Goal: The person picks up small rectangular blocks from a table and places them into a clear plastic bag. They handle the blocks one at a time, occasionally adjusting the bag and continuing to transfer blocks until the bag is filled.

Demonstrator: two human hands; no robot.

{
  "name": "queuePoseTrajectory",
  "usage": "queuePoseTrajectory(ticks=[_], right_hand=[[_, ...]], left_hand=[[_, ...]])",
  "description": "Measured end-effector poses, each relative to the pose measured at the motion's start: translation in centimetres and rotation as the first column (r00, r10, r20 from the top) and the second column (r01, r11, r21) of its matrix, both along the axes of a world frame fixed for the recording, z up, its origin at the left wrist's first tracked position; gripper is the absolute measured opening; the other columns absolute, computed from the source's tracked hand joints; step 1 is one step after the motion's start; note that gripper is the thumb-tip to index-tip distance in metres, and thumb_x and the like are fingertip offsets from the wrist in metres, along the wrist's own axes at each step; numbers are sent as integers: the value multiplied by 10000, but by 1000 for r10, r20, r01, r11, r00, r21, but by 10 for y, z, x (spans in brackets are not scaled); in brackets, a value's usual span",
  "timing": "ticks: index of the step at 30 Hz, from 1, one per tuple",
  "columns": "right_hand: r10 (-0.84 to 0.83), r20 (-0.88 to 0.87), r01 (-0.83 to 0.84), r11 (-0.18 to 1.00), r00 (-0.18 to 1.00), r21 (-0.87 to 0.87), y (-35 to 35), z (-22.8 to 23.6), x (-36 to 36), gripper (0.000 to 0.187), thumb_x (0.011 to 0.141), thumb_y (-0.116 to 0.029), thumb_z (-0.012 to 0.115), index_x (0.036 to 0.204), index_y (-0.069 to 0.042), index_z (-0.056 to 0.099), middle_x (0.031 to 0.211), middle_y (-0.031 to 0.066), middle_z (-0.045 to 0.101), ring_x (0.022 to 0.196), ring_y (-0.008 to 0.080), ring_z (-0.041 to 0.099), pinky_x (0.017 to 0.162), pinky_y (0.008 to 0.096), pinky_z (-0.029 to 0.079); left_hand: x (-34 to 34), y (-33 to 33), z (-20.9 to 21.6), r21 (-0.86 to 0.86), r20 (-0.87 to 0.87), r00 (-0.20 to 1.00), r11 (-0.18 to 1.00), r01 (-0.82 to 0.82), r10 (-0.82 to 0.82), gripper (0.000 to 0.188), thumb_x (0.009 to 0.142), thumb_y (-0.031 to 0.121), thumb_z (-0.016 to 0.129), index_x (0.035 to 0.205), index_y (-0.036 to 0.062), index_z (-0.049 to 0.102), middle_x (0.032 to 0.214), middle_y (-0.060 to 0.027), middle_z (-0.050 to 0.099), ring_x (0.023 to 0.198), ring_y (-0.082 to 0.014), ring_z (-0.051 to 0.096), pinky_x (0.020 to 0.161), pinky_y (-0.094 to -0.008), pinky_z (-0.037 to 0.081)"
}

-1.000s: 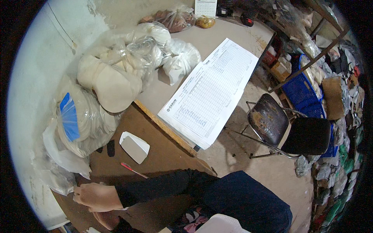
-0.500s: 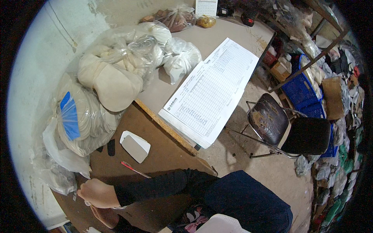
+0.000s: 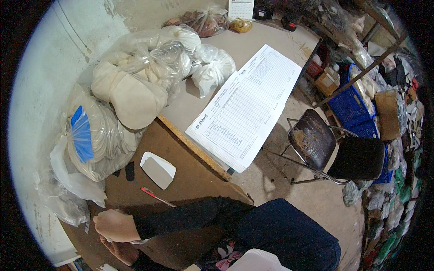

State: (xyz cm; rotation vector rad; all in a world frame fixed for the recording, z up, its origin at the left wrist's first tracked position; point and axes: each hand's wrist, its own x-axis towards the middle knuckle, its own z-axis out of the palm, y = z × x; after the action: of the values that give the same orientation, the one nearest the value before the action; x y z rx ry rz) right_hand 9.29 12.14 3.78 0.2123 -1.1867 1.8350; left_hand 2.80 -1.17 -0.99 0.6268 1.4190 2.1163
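Note:
At the lower left, my two hands meet over the brown board, close to the clear plastic bags. My right hand (image 3: 116,225) is closed, its back toward the view and its fingers mostly hidden. Just below it, my left hand (image 3: 121,251) is closed too, fingertips up against the right hand. A little white shows between and beside them; what they grip is too small to make out. Nearest on the board are a red pen (image 3: 156,196), a stack of white and grey rounded pads (image 3: 158,170) and a black strip (image 3: 130,171).
Plastic bags of cream-coloured pieces (image 3: 131,97) crowd the wall side, one with a blue patch (image 3: 81,135). Printed sheets (image 3: 246,113) lie on the grey table (image 3: 280,40). A worn folding chair (image 3: 314,137), blue crates (image 3: 350,106) and heaped bags stand at the right.
Both hands have shifted slightly to the right, and the right hand's fingers are drawn in a bit more. The things on the board lie as before.

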Motion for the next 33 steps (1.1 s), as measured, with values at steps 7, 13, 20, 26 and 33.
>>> queuePoseTrajectory(ticks=[7,13,20,26,33], right_hand=[[-610,303,137,569,732,811,24,5,7,141,771,-138,624,701,-16,642,680,167,631,680,338,678,584,446,542],[-750,115,306,398,651,865,11,-22,-8,127,753,-117,623,697,-5,639,678,164,633,687,335,680,606,442,550],[-716,223,58,346,662,936,15,28,30,176,835,-192,583,777,-35,638,753,132,642,746,310,669,653,427,531],[-436,565,-286,553,701,782,71,61,80,260,958,-305,524,901,-76,635,877,96,661,847,282,657,716,408,508],[-538,382,106,670,752,734,92,92,99,101,829,-65,606,908,-32,660,894,148,658,829,345,648,722,412,517]], left_hand=[[9,5,12,-167,-172,979,976,-137,108,571,918,148,645,1415,20,395,1358,-148,519,1186,-257,559,997,-409,447],[11,7,12,-267,-118,976,941,-208,182,552,924,141,634,1407,7,402,1347,-165,533,1170,-253,568,981,-399,454],[-7,-4,-14,-136,-628,778,985,-102,-6,543,920,231,655,1350,-10,428,1235,-164,597,1055,-236,608,886,-355,475],[-2,9,-42,-155,-421,901,969,-190,109,576,910,277,659,1355,-16,440,1341,-161,528,1170,-263,542,987,-390,412],[80,55,40,-340,-507,861,909,-240,38,148,944,117,595,1005,-18,597,965,-54,627,913,-132,584,820,-283,465]])
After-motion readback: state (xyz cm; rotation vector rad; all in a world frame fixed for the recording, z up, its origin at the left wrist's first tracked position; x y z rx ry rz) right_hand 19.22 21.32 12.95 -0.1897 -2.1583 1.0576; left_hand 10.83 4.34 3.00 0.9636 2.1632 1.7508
